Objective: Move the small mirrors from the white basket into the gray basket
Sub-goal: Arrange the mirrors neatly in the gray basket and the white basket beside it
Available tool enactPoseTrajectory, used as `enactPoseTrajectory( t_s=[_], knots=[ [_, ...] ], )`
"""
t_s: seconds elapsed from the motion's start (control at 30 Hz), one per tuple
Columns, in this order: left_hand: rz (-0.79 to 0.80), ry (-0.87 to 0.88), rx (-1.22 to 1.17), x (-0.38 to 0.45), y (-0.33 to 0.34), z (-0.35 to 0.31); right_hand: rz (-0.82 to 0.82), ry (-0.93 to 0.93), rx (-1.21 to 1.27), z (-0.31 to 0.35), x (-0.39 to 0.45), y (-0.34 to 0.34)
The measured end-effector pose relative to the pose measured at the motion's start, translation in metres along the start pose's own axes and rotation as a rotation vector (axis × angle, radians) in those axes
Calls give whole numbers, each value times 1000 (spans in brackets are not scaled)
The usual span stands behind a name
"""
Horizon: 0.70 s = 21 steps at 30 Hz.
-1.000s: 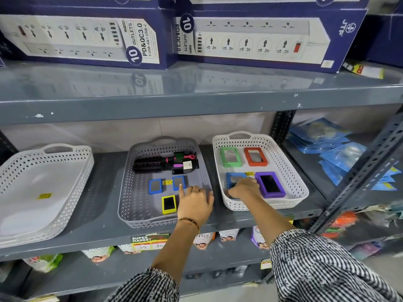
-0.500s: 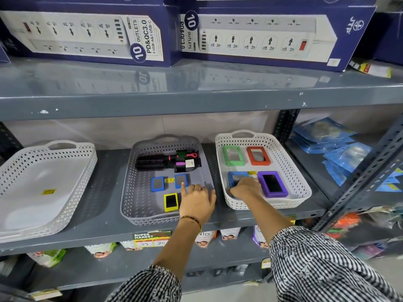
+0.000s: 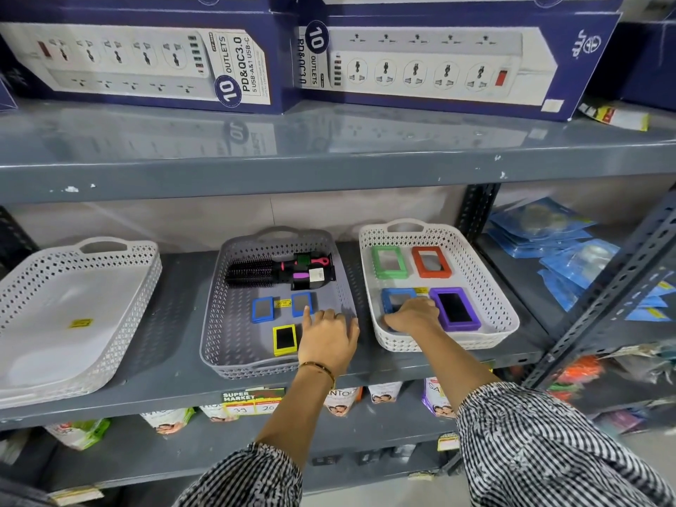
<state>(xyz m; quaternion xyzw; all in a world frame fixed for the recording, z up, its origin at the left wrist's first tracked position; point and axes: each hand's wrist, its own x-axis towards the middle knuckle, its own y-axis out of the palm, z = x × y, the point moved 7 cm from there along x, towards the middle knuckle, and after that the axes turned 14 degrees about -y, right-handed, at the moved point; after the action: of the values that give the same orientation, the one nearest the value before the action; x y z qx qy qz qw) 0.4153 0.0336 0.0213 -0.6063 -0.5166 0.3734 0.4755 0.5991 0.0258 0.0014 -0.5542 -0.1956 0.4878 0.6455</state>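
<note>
Right hand (image 3: 411, 316) in white basket (image 3: 508, 312), fingers curled down over blue-framed mirror (image 3: 393, 298) at near left; real grip cannot tell. Purple mirror (image 3: 455, 308) just right of it; green mirror (image 3: 389, 261) and orange mirror (image 3: 431, 261) at far side. Left hand (image 3: 329, 340) in gray basket (image 3: 216, 323), index finger stretched, touching small blue mirror (image 3: 301, 301), holds nothing. Another blue mirror (image 3: 262, 309) and yellow mirror (image 3: 285, 339) lie near; hairbrush (image 3: 256, 274) at far side.

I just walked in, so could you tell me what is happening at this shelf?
A person is moving small mirrors from the white basket into the gray basket. The right hand is on a blue mirror in the white basket; the left hand touches another blue mirror in the gray one.
</note>
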Motion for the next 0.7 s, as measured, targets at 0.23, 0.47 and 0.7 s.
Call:
enactPoseTrajectory(
  t_s=[0.23,0.47,0.7],
  knots=[
    [-105,60,-295,-7,-20,-2,-175,-169,81,12,-13,-16],
    [-130,36,-404,-19,-33,4,-329,-583,40,45,-53,-23],
    [-176,78,-331,-48,-39,28,-350,-640,35,35,-87,-12]
  ],
)
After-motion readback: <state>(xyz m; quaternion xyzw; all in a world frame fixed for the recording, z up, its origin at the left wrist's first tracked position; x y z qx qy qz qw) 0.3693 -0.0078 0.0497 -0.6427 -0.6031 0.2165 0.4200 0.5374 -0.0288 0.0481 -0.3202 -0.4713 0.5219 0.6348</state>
